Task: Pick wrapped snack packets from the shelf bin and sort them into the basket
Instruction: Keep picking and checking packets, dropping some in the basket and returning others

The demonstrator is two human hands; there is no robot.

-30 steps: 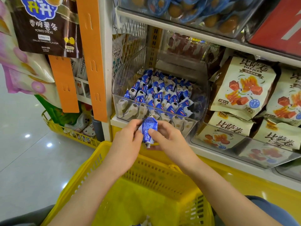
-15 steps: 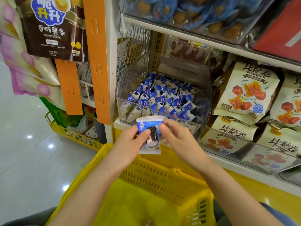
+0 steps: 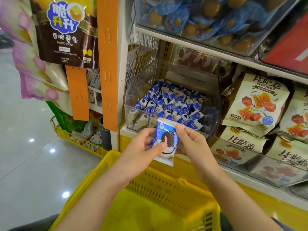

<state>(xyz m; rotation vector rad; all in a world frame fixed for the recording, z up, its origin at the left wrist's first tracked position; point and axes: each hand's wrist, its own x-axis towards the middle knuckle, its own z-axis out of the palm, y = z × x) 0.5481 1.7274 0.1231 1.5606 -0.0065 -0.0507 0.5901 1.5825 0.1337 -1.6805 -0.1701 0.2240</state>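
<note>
A blue and white wrapped snack packet point(image 3: 166, 140) with a dark cookie printed on it faces me, held flat between both hands. My left hand point(image 3: 143, 145) pinches its left edge with the thumb on the front. My right hand point(image 3: 191, 142) grips its upper right corner. The packet hangs just in front of the clear shelf bin point(image 3: 215, 114), which holds several more of the same packets point(image 3: 168, 105). Below my forearms stands the yellow plastic basket point(image 3: 166, 185), its far rim under the packet.
Cream snack bags point(image 3: 255, 104) fill the bins to the right. An upper shelf carries blue-wrapped eggs point(image 3: 200, 15). Orange hanging strips point(image 3: 106, 64) and a brown potato-stick bag point(image 3: 66, 32) are at the left. A second yellow basket point(image 3: 76, 139) sits on the shiny floor.
The packet has turned from edge-on to facing me and is spread wider between both hands. The view has moved closer to the shelf.
</note>
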